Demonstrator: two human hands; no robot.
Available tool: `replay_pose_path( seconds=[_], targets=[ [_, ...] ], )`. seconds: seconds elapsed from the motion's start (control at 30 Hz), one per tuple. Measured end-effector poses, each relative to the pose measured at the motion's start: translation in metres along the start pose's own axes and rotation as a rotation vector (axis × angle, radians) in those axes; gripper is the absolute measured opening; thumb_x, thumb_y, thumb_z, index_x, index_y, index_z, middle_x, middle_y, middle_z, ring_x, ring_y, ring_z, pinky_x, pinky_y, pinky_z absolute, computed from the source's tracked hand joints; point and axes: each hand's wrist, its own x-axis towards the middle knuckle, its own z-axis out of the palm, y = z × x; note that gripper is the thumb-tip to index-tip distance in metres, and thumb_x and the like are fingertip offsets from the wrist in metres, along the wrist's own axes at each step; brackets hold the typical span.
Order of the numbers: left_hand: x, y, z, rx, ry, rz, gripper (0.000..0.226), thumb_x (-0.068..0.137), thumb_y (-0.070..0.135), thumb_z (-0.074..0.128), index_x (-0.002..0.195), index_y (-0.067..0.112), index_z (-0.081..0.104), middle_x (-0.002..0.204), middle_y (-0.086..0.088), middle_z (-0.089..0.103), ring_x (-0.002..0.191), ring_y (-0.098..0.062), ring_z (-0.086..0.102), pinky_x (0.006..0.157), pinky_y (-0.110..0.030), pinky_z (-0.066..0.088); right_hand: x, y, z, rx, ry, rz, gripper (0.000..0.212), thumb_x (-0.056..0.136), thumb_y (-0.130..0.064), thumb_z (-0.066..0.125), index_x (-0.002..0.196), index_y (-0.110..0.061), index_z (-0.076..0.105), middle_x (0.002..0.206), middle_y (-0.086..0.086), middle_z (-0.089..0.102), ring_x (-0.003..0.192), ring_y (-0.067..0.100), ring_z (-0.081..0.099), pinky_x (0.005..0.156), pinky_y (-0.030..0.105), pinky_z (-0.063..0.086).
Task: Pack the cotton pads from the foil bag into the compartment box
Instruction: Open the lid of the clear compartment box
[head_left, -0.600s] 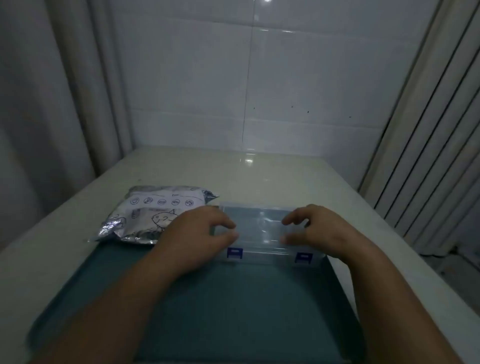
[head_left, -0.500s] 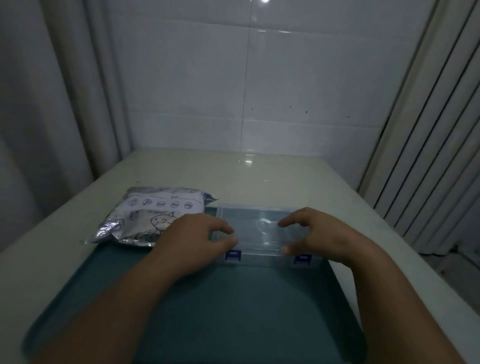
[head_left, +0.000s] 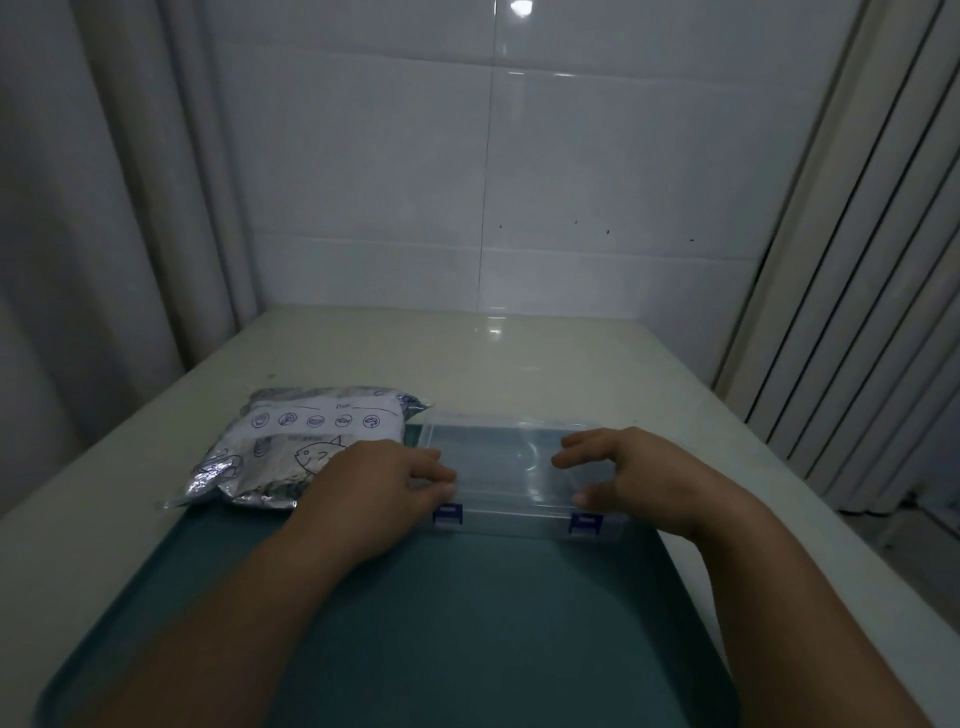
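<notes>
Compartment box (head_left: 519, 467) lying shut at far edge of tray (head_left: 467, 623), tabletop (head_left: 519, 364) running beyond, left hand (head_left: 374, 483) pinching its corner, right hand (head_left: 644, 478) arching loosely above.

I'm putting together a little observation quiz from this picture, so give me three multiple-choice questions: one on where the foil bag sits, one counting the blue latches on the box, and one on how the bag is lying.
1. Where is the foil bag relative to the box?
A) to its left
B) to its right
C) on top of it

2. How many blue latches show on the box's near side?
A) one
B) two
C) four

3. How is the foil bag placed?
A) standing upright
B) lifted in a hand
C) lying flat

Answers: 1 A, the bag sits off the box's left end. 2 B, one latch shows near each front corner. 3 C, its printed face lies flat and no hand lifts it.
</notes>
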Motion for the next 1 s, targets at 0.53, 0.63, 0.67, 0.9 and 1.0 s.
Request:
replay_pose_path(
  seconds=[0.53, 0.63, 0.67, 0.9, 1.0],
  targets=[
    [0.002, 0.000, -0.008, -0.022, -0.088, -0.007, 0.031, 0.078, 0.051, 0.070, 0.109, 0.045, 0.069, 0.129, 0.033, 0.054, 0.115, 0.004, 0.054, 0.101, -0.025, 0.040, -0.006, -0.008, 0.003, -0.322, -0.193, -0.044, 0.099, 0.076, -0.030, 0.079, 0.153, -0.030, 0.016, 0.161, -0.014, 0.002, 0.147, 0.012, 0.007, 0.117, 0.029, 0.012],
    [0.002, 0.000, -0.007, -0.044, -0.096, -0.006, 0.030, 0.079, 0.049, 0.070, 0.109, 0.046, 0.068, 0.131, 0.032, 0.053, 0.118, 0.002, 0.053, 0.105, -0.027, 0.039, -0.006, -0.009, 0.007, -0.340, -0.181, -0.039, 0.105, 0.075, -0.027, 0.080, 0.154, -0.031, 0.011, 0.161, -0.014, -0.001, 0.148, 0.012, 0.004, 0.118, 0.030, 0.011],
    [0.003, -0.001, -0.007, -0.051, -0.099, -0.003, 0.030, 0.079, 0.048, 0.071, 0.109, 0.046, 0.068, 0.131, 0.032, 0.053, 0.118, 0.002, 0.052, 0.105, -0.027, 0.039, -0.006, -0.009, 0.006, -0.336, -0.171, -0.042, 0.104, 0.075, -0.026, 0.080, 0.154, -0.032, 0.012, 0.161, -0.014, 0.001, 0.148, 0.013, 0.005, 0.117, 0.028, 0.011],
    [0.007, -0.003, -0.010, -0.108, -0.161, -0.003, 0.032, 0.077, 0.046, 0.074, 0.109, 0.045, 0.069, 0.133, 0.031, 0.051, 0.120, 0.004, 0.051, 0.106, -0.027, 0.037, -0.005, -0.007, 0.005, -0.317, -0.133, -0.054, 0.101, 0.073, -0.025, 0.082, 0.152, -0.035, 0.020, 0.160, -0.015, 0.009, 0.146, 0.012, 0.012, 0.115, 0.026, 0.014],
    [0.007, -0.004, -0.011, -0.105, -0.181, 0.004, 0.035, 0.077, 0.046, 0.074, 0.111, 0.046, 0.068, 0.134, 0.033, 0.049, 0.122, 0.005, 0.049, 0.104, -0.023, 0.035, -0.003, -0.006, 0.005, -0.324, -0.125, -0.059, 0.101, 0.072, -0.024, 0.083, 0.151, -0.035, 0.021, 0.160, -0.015, 0.011, 0.146, 0.012, 0.013, 0.115, 0.024, 0.014]
  ],
)
